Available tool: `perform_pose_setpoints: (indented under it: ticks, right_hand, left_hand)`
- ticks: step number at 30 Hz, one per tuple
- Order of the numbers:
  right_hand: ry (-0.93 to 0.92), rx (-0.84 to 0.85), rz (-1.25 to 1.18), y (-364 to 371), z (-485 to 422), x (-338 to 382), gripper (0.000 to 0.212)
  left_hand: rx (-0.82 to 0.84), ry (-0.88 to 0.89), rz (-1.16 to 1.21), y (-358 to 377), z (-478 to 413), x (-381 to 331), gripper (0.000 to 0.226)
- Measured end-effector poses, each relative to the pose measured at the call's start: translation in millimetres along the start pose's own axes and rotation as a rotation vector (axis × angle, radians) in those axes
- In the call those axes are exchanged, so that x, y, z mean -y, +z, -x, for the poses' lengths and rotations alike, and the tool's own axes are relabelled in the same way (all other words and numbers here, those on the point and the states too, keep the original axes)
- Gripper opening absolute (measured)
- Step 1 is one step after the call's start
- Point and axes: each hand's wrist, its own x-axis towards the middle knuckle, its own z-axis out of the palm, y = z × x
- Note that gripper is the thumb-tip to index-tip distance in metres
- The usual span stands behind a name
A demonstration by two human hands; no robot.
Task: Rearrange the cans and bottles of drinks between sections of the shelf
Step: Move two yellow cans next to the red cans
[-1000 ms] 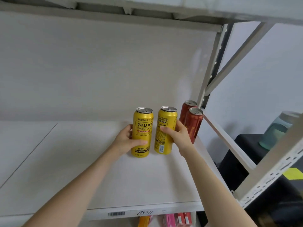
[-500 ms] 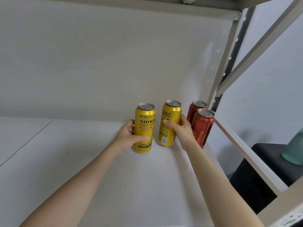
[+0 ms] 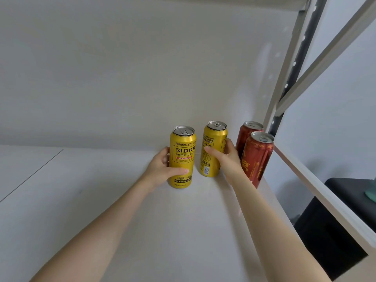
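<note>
Two yellow cans stand upright on the white shelf board (image 3: 101, 200), near the back wall. My left hand (image 3: 160, 169) grips the left yellow can (image 3: 182, 151), thumb across its front. My right hand (image 3: 225, 159) grips the right yellow can (image 3: 213, 139), which stands a little further back. To the right, by the shelf's end, stand two red cans, one in front (image 3: 257, 157) and one behind (image 3: 247, 133). My right wrist is close to the front red can.
A grey upright post (image 3: 289, 74) and a diagonal brace (image 3: 325, 55) close the shelf's right end, with a white side rail (image 3: 325, 194) below. A black object (image 3: 335, 231) sits beyond the rail. A seam (image 3: 32, 174) divides the board at the left.
Both hands have carried the yellow cans deeper onto the shelf, toward the back wall and the red cans. The right can now stands upright on the board. The view has moved closer.
</note>
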Motion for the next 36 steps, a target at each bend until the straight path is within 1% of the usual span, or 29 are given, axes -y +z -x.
perform_pose_setpoints:
  ticks: [3, 5, 9, 11, 15, 19, 20, 22, 23, 24, 27, 29, 31, 36]
  right_hand:
    - [-0.007, -0.001, 0.004, -0.6, 2.7, -2.4, 0.057]
    - [0.006, 0.006, -0.009, -2.1, 5.1, -2.9, 0.061]
    - [0.052, 0.034, -0.021, -5.9, 21.0, 0.0, 0.086]
    - [0.064, 0.038, -0.008, -9.0, 33.2, 3.0, 0.092]
    - [0.079, -0.014, 0.016, -21.1, 63.5, 7.3, 0.079]
    - [0.068, -0.048, 0.096, -33.4, 105.5, 21.0, 0.081]
    - [0.074, -0.067, 0.101, -37.7, 113.5, 23.1, 0.073]
    - [0.088, -0.094, 0.084, -48.4, 128.1, 25.3, 0.044]
    - [0.096, -0.108, 0.085, -54.9, 133.7, 24.6, 0.033]
    - [0.098, -0.120, 0.095, -60.6, 139.3, 24.1, 0.028]
    - [0.101, -0.164, 0.094, -76.2, 149.8, 21.8, 0.030]
    - [0.107, -0.189, 0.091, -85.4, 152.4, 21.7, 0.022]
    - [0.101, -0.200, 0.095, -93.2, 152.5, 21.3, 0.021]
    - [0.107, -0.193, 0.097, -99.6, 148.5, 20.6, 0.022]
  left_hand:
    - [0.007, 0.010, 0.012, 1.3, 1.8, 2.0, 0.080]
    - [0.012, 0.009, 0.007, 1.1, 4.2, 3.3, 0.081]
    - [-0.005, 0.010, -0.018, -2.1, 9.4, 5.4, 0.087]
    - [-0.002, 0.005, -0.020, -2.0, 12.7, 5.5, 0.088]
    - [0.015, -0.004, -0.024, 4.7, 21.7, 4.3, 0.086]
    - [0.051, -0.011, -0.022, 20.7, 30.4, 1.9, 0.086]
    - [0.061, -0.011, -0.024, 26.4, 32.3, 0.7, 0.086]
    - [0.075, -0.013, -0.020, 39.3, 34.7, -2.0, 0.084]
    - [0.078, -0.016, -0.020, 45.7, 34.7, -2.5, 0.082]
    - [0.080, -0.014, -0.024, 52.3, 33.9, -3.1, 0.080]
    - [0.070, -0.005, -0.038, 69.9, 30.0, -4.7, 0.074]
    - [0.057, -0.003, -0.037, 78.5, 26.4, -6.9, 0.071]
    - [0.045, -0.008, -0.031, 82.9, 21.8, -8.0, 0.069]
    - [0.000, -0.033, -0.036, 82.1, 13.3, -7.9, 0.081]
